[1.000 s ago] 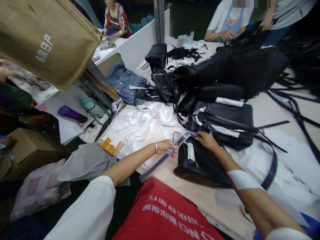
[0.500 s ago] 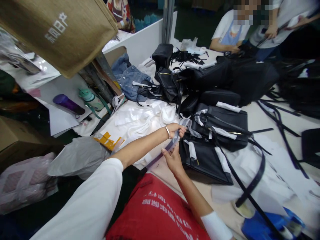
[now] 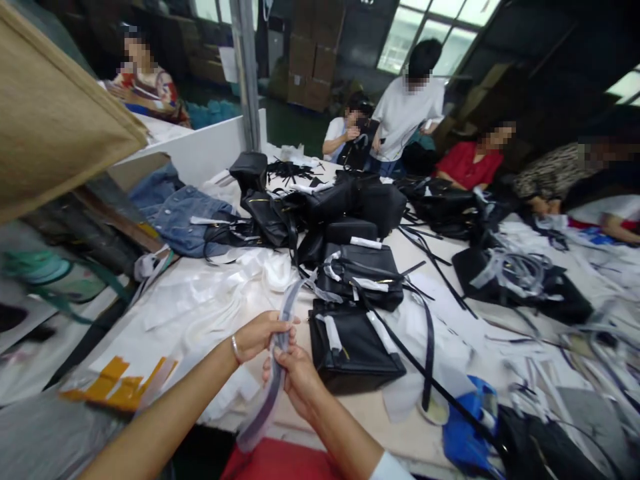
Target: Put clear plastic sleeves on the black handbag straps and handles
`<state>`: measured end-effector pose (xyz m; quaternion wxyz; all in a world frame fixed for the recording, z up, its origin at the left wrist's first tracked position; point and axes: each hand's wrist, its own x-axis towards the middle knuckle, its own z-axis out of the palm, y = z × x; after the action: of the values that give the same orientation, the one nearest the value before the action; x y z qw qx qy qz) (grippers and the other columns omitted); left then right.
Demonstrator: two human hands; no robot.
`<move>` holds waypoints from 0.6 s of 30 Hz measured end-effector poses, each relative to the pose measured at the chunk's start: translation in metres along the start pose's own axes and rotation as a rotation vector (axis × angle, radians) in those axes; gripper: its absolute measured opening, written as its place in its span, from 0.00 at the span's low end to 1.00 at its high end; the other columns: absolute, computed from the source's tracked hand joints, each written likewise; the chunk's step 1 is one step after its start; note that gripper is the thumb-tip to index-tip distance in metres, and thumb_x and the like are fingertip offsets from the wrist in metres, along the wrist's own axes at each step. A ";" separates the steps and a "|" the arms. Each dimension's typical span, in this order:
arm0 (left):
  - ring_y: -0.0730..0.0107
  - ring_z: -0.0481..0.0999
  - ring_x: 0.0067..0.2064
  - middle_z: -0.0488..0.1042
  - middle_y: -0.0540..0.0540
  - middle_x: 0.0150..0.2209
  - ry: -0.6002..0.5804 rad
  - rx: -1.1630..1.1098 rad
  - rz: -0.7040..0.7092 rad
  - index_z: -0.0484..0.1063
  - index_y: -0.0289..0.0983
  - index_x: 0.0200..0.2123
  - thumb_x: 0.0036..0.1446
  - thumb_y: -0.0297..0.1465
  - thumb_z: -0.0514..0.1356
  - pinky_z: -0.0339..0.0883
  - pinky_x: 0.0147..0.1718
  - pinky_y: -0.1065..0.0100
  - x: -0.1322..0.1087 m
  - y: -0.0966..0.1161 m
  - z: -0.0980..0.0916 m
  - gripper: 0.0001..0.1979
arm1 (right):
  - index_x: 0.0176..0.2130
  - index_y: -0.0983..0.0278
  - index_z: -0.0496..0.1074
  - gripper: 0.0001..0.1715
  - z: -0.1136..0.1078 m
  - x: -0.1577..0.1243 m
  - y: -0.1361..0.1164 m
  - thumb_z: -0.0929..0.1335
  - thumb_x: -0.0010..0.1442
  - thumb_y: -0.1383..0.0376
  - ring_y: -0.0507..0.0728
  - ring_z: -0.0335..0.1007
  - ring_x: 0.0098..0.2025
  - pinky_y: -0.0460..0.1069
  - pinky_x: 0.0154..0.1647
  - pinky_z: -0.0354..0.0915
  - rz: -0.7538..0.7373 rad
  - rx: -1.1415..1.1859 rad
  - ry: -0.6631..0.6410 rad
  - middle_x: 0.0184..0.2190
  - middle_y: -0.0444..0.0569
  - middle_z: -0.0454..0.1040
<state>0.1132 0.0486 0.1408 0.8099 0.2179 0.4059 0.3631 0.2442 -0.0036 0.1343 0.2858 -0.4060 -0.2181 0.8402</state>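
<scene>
My left hand and my right hand both pinch a long grey strap in a clear plastic sleeve, held upright in front of me. The strap curves up toward the bags and hangs down below my hands. Just right of my hands lies a black handbag with white paper wraps on its handles. A second black handbag lies behind it, and a long black strap runs across both.
More black bags pile at the table's middle. White wrapping paper and a denim garment lie left. A tan burlap bag hangs at upper left. Several people sit or stand at the far side. A blue object sits at the front edge.
My head has lifted, so the far workers and windows now show. My right hand moved from the bag to the strap, and both hands now hold it closer to my body.
</scene>
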 end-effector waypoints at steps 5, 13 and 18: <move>0.73 0.73 0.27 0.69 0.53 0.23 0.119 0.012 0.124 0.69 0.33 0.38 0.48 0.32 0.63 0.66 0.31 0.72 0.000 0.003 -0.002 0.13 | 0.44 0.62 0.61 0.24 0.011 -0.029 -0.023 0.69 0.51 0.54 0.47 0.61 0.19 0.45 0.23 0.61 0.123 0.092 -0.143 0.24 0.42 0.69; 0.66 0.75 0.38 0.74 0.43 0.39 -0.024 0.065 0.007 0.69 0.36 0.37 0.47 0.42 0.62 0.67 0.38 0.65 0.053 -0.028 0.049 0.18 | 0.30 0.63 0.65 0.13 -0.111 -0.072 -0.137 0.65 0.54 0.56 0.56 0.66 0.31 0.47 0.32 0.57 -0.277 -1.462 0.582 0.26 0.46 0.69; 0.62 0.74 0.38 0.73 0.42 0.37 0.283 0.393 0.028 0.68 0.36 0.36 0.45 0.44 0.61 0.66 0.33 0.65 0.097 -0.051 0.040 0.20 | 0.36 0.67 0.67 0.11 -0.208 -0.060 -0.151 0.64 0.55 0.61 0.63 0.69 0.43 0.52 0.41 0.60 -0.018 -1.676 0.892 0.39 0.60 0.71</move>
<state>0.2063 0.0876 0.0822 0.6817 0.3240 0.5753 0.3153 0.4888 0.0969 0.1385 -0.0352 -0.7608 -0.6238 0.1753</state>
